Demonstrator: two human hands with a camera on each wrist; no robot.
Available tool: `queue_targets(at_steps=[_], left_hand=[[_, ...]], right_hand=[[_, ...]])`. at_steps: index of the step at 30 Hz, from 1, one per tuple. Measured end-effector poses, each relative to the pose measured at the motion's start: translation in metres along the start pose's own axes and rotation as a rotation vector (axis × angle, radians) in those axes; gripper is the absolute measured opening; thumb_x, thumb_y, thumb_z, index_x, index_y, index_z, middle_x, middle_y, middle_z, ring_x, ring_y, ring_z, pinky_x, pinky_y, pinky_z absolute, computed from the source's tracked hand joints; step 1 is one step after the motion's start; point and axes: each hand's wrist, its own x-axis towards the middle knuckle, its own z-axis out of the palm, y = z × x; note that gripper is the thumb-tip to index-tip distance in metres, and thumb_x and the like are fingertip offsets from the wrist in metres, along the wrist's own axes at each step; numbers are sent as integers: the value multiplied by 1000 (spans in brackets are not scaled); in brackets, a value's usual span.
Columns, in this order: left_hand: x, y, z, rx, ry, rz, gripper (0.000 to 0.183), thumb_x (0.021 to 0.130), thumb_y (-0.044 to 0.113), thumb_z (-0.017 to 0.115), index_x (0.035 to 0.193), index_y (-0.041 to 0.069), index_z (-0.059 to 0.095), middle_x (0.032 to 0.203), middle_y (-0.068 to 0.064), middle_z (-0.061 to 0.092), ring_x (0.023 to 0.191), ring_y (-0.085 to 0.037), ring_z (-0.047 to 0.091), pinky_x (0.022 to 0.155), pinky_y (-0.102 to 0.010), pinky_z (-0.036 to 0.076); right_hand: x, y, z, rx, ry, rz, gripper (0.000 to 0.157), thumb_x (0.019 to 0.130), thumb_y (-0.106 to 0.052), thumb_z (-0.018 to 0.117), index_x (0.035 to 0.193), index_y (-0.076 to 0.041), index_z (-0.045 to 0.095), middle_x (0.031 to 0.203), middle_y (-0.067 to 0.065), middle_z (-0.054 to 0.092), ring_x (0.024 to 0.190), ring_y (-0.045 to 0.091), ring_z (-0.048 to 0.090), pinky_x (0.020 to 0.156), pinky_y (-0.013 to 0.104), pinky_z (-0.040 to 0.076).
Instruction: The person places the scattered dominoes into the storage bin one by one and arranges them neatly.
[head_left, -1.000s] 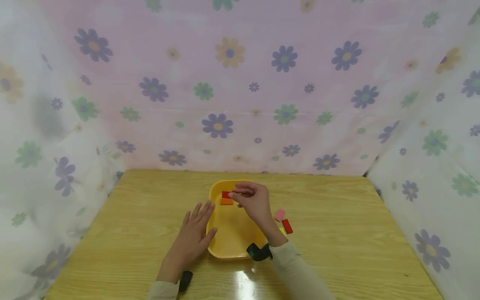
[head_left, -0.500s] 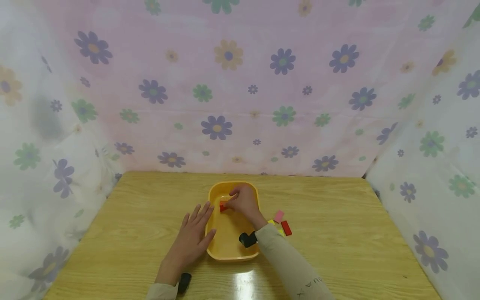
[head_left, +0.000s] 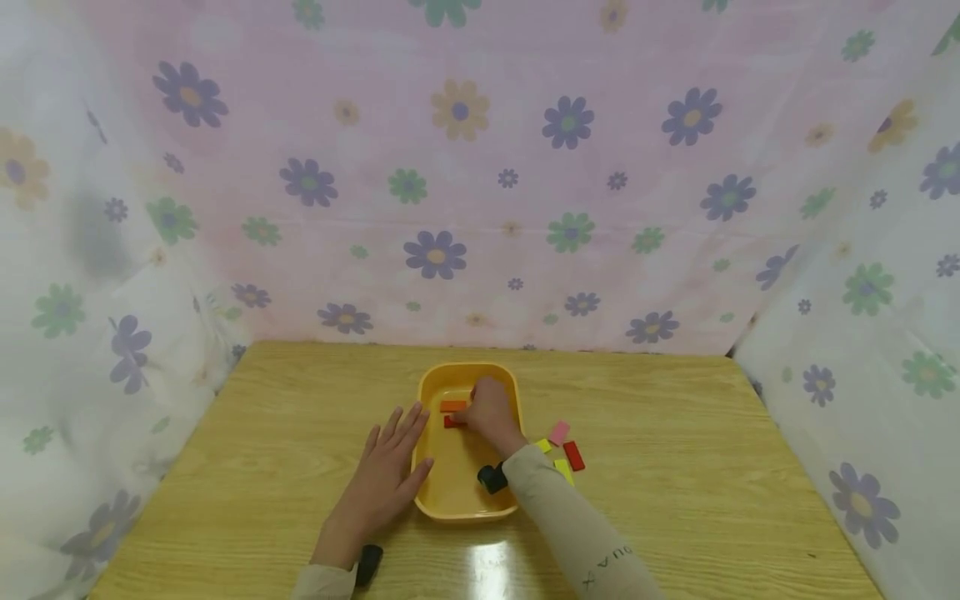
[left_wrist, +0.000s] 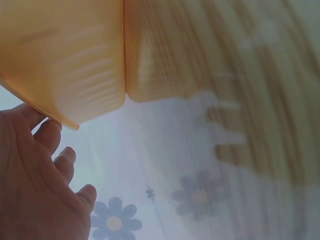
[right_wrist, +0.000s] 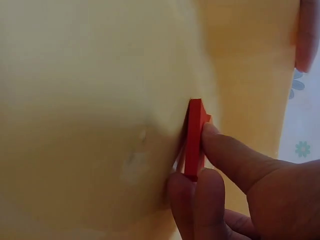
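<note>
A yellow plastic tray (head_left: 447, 479) stands on the table, long side pointing away from me. My left hand (head_left: 388, 473) lies along its left rim, fingers spread and fairly straight; in the left wrist view its fingertips touch the rim from outside. My right hand (head_left: 491, 418) reaches inside the tray and pinches a small red block (right_wrist: 193, 140) between thumb and fingers, the block standing on its narrow edge. An orange block (head_left: 452, 407) sits just beyond the red one, mostly hidden behind it in the right wrist view.
Right of the tray lie a pink block (head_left: 559, 432), another red block (head_left: 573, 455) and two yellow blocks (head_left: 563, 472), partly beside the right sleeve (head_left: 581, 521). A flowered curtain (head_left: 517, 200) encloses the wooden table (head_left: 675, 467) at back and sides.
My right hand has moved nearer to me inside the tray. The red block, earlier on the far side of the orange one, is now on its near side. My left hand stays put.
</note>
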Motion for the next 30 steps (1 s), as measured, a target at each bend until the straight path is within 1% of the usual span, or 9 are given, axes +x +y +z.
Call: queue_targets(at_steps=[3, 5, 8, 10, 11, 14, 20, 26, 30], left_hand=[[0, -1, 0, -1, -5, -5, 65, 102, 29, 61, 159, 9, 36, 167, -7, 29, 153, -41, 23, 120, -68, 15], [1, -1, -1, -5, -7, -10, 65, 102, 29, 60, 159, 9, 35, 167, -7, 28, 154, -41, 23, 120, -68, 14], [1, -1, -1, -18, -5, -12, 66, 102, 29, 60, 159, 9, 35, 167, -8, 29, 154, -41, 23, 120, -69, 13], [0, -1, 0, -21, 0, -4, 65, 102, 28, 61, 159, 7, 36, 166, -9, 30, 153, -42, 23, 119, -70, 14], [0, -1, 1, -22, 4, 0, 65, 102, 28, 61, 158, 7, 36, 166, -10, 30, 153, -43, 24, 119, -70, 14], [0, -1, 2, -23, 12, 11, 65, 101, 27, 62, 158, 6, 37, 165, -11, 32, 152, -44, 25, 118, -71, 15], [-1, 0, 1, -23, 9, 5, 65, 101, 27, 62, 157, 6, 38, 165, -10, 32, 152, -43, 25, 118, -71, 16], [-1, 0, 0, -17, 5, 1, 65, 101, 27, 62, 158, 7, 37, 165, -10, 32, 152, -42, 25, 118, -70, 16], [-1, 1, -1, -16, 8, 2, 65, 101, 27, 62, 158, 7, 37, 165, -10, 32, 152, -42, 25, 118, -71, 16]], right_hand=[[1, -2, -1, -9, 7, -16, 41, 75, -18, 92, 73, -5, 52, 63, 0, 37, 57, 15, 36, 51, 24, 29], [0, -4, -2, -14, 6, -21, 39, 77, -18, 91, 79, -2, 56, 66, 2, 41, 59, 16, 38, 53, 25, 31], [-2, -8, -2, -27, 9, -20, 40, 78, -19, 90, 90, 2, 58, 73, 6, 50, 63, 18, 44, 57, 26, 38], [-3, -9, -2, -47, 11, -13, 44, 78, -19, 90, 98, 4, 59, 80, 9, 56, 67, 19, 48, 61, 29, 43], [-4, -9, -1, -56, 14, -10, 45, 78, -19, 91, 99, 4, 59, 82, 10, 58, 68, 19, 50, 61, 30, 45], [-4, -9, 0, -95, 27, -13, 46, 77, -21, 91, 100, 4, 60, 84, 11, 61, 70, 19, 54, 63, 32, 50], [-3, -9, 2, -96, 31, -16, 44, 76, -21, 92, 96, 3, 60, 82, 13, 62, 70, 24, 60, 61, 33, 52], [-3, -10, 2, -128, 31, -16, 50, 77, -23, 91, 104, 6, 61, 89, 15, 63, 79, 27, 63, 71, 37, 56], [0, -10, 3, -137, 33, -3, 50, 77, -24, 91, 105, 6, 62, 88, 15, 65, 79, 26, 65, 69, 37, 57]])
